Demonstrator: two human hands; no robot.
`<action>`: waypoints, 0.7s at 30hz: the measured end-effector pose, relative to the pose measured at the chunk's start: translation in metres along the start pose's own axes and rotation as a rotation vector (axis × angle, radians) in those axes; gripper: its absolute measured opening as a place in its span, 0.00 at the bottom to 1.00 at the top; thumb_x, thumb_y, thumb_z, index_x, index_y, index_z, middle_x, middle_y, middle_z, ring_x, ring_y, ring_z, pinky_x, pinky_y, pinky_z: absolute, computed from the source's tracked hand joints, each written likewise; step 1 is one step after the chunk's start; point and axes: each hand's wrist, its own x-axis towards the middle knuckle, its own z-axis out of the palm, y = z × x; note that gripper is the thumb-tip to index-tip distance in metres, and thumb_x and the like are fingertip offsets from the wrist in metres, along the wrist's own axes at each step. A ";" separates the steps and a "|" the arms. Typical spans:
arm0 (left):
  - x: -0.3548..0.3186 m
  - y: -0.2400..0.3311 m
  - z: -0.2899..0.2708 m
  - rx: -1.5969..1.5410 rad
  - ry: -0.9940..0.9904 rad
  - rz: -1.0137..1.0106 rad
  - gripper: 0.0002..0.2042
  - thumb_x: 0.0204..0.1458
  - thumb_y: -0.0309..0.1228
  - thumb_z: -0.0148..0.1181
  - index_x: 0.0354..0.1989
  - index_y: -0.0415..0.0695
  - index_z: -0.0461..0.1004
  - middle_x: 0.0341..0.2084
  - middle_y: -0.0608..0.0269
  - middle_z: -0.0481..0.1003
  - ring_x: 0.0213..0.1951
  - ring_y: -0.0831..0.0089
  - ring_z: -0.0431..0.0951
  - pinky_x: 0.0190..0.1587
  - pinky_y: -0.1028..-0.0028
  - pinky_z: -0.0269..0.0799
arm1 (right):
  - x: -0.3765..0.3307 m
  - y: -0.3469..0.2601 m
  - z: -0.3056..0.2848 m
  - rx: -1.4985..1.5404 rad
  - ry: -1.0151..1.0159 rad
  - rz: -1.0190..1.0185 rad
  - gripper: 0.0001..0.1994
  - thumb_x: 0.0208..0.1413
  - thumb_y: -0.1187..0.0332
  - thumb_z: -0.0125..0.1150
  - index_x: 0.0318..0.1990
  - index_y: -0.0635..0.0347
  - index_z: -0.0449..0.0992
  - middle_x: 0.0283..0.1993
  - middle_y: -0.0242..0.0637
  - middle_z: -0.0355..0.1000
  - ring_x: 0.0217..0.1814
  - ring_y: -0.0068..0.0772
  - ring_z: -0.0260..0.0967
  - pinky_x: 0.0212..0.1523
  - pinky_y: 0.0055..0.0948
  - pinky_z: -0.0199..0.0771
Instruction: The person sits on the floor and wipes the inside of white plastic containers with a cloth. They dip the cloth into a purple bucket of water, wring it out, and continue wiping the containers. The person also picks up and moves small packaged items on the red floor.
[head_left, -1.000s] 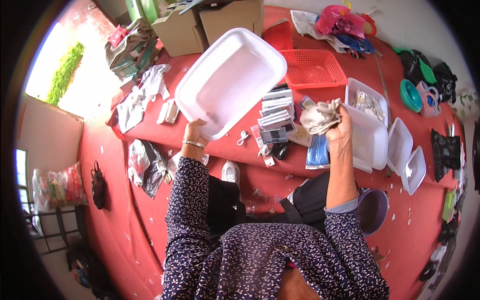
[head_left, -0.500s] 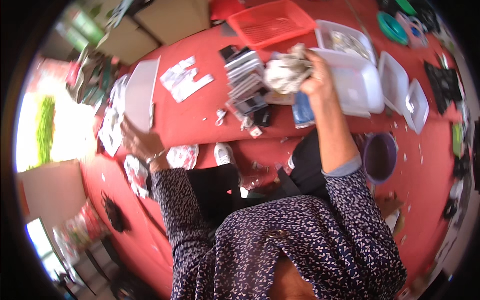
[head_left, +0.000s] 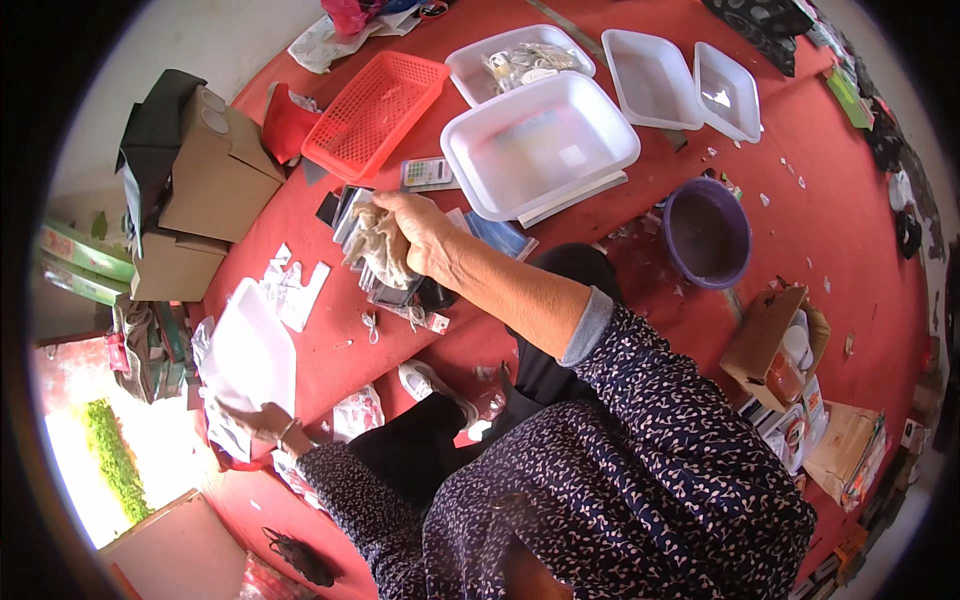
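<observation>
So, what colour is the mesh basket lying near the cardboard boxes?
The mesh basket is red-orange, close to the colour of the red floor covering under it. The head view shows it clearly.

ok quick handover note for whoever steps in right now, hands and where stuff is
Left hand: grip on the edge of a white rectangular plastic tray, set low at the person's far left, over scraps of white paper.
Right hand: closed on a crumpled beige cloth wad, held above a pile of small dark packets on the red floor mat.
Done: one more large white plastic tray lies in front, nothing in it.
Left: the cloth is not yet put down; the tray is not yet released.
</observation>
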 end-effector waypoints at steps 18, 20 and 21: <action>-0.028 0.065 0.035 -1.610 -0.651 -1.220 0.29 0.32 0.14 0.38 0.51 0.34 0.54 0.38 0.48 0.64 0.37 0.51 0.69 0.37 0.52 0.72 | -0.032 -0.079 0.035 -0.300 -0.522 -0.818 0.23 0.48 0.74 0.54 0.54 0.58 0.60 0.46 0.37 0.67 0.46 0.32 0.66 0.48 0.32 0.67; -0.029 0.078 0.032 -1.482 -0.626 -1.175 0.31 0.31 0.13 0.39 0.53 0.39 0.55 0.35 0.53 0.65 0.32 0.59 0.70 0.31 0.63 0.72 | -0.033 -0.074 0.052 -0.422 -0.370 -0.999 0.20 0.52 0.73 0.52 0.53 0.59 0.60 0.45 0.36 0.66 0.46 0.30 0.65 0.47 0.30 0.67; -0.033 0.077 0.032 -1.491 -0.621 -1.123 0.32 0.31 0.13 0.39 0.53 0.40 0.55 0.35 0.55 0.65 0.33 0.62 0.70 0.30 0.66 0.71 | -0.034 -0.068 0.064 -0.463 -0.353 -1.027 0.18 0.53 0.72 0.50 0.53 0.59 0.61 0.45 0.35 0.66 0.46 0.30 0.65 0.46 0.29 0.67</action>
